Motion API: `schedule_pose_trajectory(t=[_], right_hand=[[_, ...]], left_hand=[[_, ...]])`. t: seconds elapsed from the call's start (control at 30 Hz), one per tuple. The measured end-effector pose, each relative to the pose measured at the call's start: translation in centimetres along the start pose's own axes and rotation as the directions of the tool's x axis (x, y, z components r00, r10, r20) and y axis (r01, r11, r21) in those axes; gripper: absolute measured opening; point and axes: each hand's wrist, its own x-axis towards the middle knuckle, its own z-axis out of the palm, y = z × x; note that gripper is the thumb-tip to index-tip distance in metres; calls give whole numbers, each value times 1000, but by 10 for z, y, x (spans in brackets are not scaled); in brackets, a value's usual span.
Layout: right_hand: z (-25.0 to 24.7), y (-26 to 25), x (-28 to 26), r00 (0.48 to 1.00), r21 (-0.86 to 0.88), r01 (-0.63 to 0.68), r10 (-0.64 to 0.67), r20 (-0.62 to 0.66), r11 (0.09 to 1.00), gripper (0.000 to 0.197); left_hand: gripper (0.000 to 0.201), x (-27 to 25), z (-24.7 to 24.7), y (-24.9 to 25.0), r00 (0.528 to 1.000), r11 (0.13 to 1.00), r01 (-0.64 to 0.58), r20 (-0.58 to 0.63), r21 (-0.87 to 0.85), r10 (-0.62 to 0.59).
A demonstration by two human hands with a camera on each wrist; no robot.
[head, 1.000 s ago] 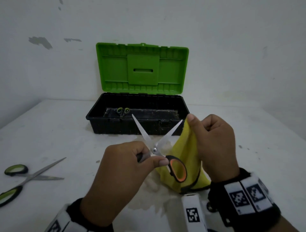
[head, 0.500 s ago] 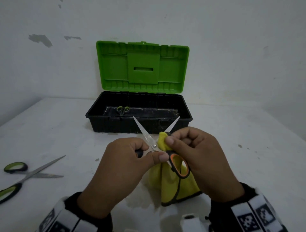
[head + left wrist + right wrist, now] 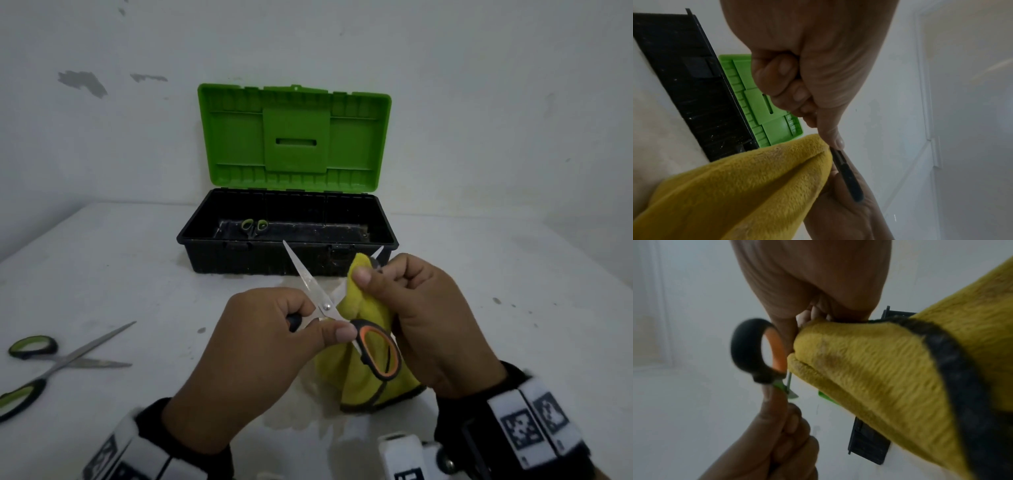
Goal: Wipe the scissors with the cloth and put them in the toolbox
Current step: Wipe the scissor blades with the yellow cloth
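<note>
The orange-and-black scissors (image 3: 323, 301) hang open above the table in front of the toolbox (image 3: 191, 236). My left hand (image 3: 260, 342) grips one handle, thumb pressed beside the orange loop (image 3: 744, 353). My right hand (image 3: 421, 318) pinches the yellow cloth (image 3: 337, 371) round the right blade, close to its tip, which pokes out past the fingers. The left blade is bare and points up at the box. In the left wrist view the cloth (image 3: 735, 186) drapes below my curled fingers (image 3: 781, 78). The toolbox is black, with its green lid (image 3: 294, 137) standing open.
A larger pair of green-and-black scissors (image 3: 51, 363) lies open on the white table at the far left. A small green-handled pair (image 3: 253, 226) lies inside the toolbox. The wall stands right behind the box. A white device (image 3: 400, 455) sits at the near edge.
The right hand went with the cloth from the blade tip down to the pivot, then slid back out along the right blade. The left hand held the scissors almost still.
</note>
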Motion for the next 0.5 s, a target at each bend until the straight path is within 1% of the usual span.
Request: schedule_pose_trajectory(t=[0.07,0.1,0.23,0.27,0.33,0.4,0.47,0.5], right_hand=[[5,-1,-7,998,-49,-2,5,63,999,28],[5,-1,-8,998,-61,-2,5,61,998,29],[-6,1,6,996,-12,17,-18,-86,1000,41],[-7,2,7,995,-7,15,-16,-95,1000,44],[-7,5,3,999,-4,-18,17,-43,1000,43],[-2,5,-5,998,-28,-50,51,23,998,36],[-1,4,-6,999,-30,-42,43,32,999,32],[-2,3,-3,1000,-19,-26,26,5,999,33]], left_hand=[[46,1,-2,-1,1000,1000,-15,4,6,15],[47,2,-2,-1,1000,999,-26,6,22,26],[52,1,0,-1,999,997,-41,8,60,40],[53,1,0,-2,999,998,-34,11,55,33],[55,1,-1,-5,999,999,-24,25,38,23],[53,1,-1,-7,999,999,-24,32,30,23],[48,0,0,-7,999,1000,-24,31,17,23],[48,0,1,-7,999,1000,-25,26,10,24]])
